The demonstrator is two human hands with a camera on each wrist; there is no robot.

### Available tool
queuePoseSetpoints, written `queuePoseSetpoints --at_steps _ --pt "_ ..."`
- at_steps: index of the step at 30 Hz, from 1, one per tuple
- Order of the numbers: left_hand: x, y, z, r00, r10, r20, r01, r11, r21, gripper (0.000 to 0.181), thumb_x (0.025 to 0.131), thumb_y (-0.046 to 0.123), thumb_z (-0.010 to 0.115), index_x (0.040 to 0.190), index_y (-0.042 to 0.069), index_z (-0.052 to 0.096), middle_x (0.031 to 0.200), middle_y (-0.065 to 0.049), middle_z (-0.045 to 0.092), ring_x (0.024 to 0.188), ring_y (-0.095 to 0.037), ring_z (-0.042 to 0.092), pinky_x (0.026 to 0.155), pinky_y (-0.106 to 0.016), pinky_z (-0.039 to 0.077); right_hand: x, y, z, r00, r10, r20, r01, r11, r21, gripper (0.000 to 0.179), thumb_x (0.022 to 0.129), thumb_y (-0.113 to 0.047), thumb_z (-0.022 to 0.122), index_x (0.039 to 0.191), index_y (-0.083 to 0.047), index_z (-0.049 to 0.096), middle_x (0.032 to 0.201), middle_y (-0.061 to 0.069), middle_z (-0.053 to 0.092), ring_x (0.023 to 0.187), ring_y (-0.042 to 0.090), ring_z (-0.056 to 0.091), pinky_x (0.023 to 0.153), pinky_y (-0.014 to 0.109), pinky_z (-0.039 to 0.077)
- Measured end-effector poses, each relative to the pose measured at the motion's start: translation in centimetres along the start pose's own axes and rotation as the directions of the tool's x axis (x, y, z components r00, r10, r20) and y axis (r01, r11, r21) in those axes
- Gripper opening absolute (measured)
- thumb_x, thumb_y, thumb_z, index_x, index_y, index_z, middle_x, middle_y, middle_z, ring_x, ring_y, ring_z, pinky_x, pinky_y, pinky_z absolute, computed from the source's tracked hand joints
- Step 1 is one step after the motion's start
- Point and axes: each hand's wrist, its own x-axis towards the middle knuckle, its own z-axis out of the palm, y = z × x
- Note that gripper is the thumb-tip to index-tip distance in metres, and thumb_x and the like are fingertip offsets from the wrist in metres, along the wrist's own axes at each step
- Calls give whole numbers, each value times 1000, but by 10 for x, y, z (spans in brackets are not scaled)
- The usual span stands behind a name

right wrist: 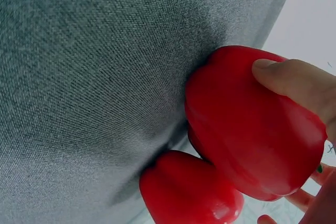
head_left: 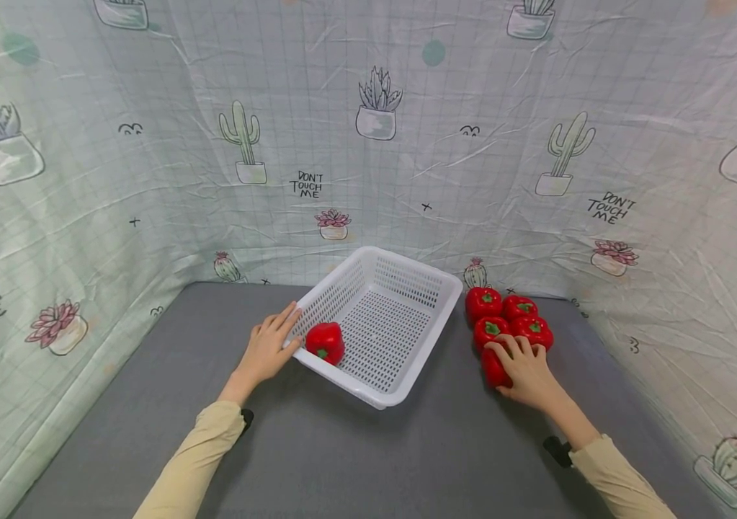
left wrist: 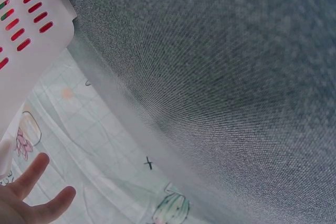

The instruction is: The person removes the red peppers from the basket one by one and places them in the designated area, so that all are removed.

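A white plastic basket point(head_left: 400, 393) with slotted walls stands at an angle on the grey surface. One red bell pepper point(head_left: 325, 342) lies inside its left corner, the green stem toward the front. My left hand point(head_left: 269, 344) rests on the basket's left rim with extended fingers; two of them show apart from the basket wall point(left wrist: 39, 61) in the left wrist view. On the right, my right hand point(head_left: 529, 373) grips the frontmost red bell pepper point(right wrist: 252, 124), thumb on one side and fingers round the other. Several more red bell peppers point(head_left: 484, 303) sit just behind it.
The grey cloth surface point(head_left: 407, 468) spreads in front of the basket and to both sides. A pale curtain point(head_left: 433, 166) with cactus drawings encloses the back and sides. Another pepper point(right wrist: 184, 187) sits close to the held one in the right wrist view.
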Motion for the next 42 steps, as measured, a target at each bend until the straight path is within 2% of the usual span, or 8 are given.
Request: queuePoseSetpoints --at_steps 14,25,32,42 --pt "0 -1 0 1000 2 6 -2 1000 -3 54 88 32 46 138 13 36 145 -8 32 119 -33 39 89 -57 30 0 -1 -10 995 22 98 -26 999 37 80 51 -28 84 120 -14 46 119 13 45 104 33 39 73 54 33" --pt "0 -1 0 1000 6 -6 -6 1000 -1 54 88 30 49 137 12 37 144 -9 33 118 -33 40 90 -57 31 0 0 -9 994 32 106 -37 998 49 81 52 -29 83 122 -16 46 120 12 44 104 32 39 74 54 32" --pt "0 -1 0 1000 9 -10 -9 1000 -3 54 88 31 48 137 13 37 144 -9 33 118 -33 40 89 -57 31 1 -1 -11 996 25 80 -29 999 41 80 53 -33 83 122 -17 46 121 12 43 104 32 38 74 53 31" --pt "0 -1 0 1000 12 -4 -12 1000 1 54 88 30 50 137 12 37 144 -9 33 118 -33 41 90 -58 31 12 -17 -27 1000 -10 -15 11 999 31 75 58 -38 79 123 -16 47 122 12 46 104 30 39 77 53 31"
